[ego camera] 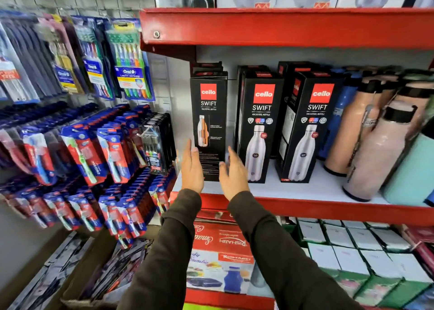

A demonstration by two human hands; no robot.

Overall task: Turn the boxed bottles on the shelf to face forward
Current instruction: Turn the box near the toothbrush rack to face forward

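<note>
The leftmost box [209, 126] — at the shelf [305, 207] end, left of two front-facing boxes [260, 126] — is flanked by the left hand [191, 166] and right hand [232, 171], fingers spread, nothing gripped; a grasp and turn seem needed next.

Two arms in view, both in long dark olive-brown sleeves [277, 246]. Fabric soft, knit-like, lightly creased along forearms. Cuffs plain, ending at wrists. Left hand [192, 168] bare, right hand [232, 172] bare. Fingers [187, 149] slightly motion-blurred.
</note>
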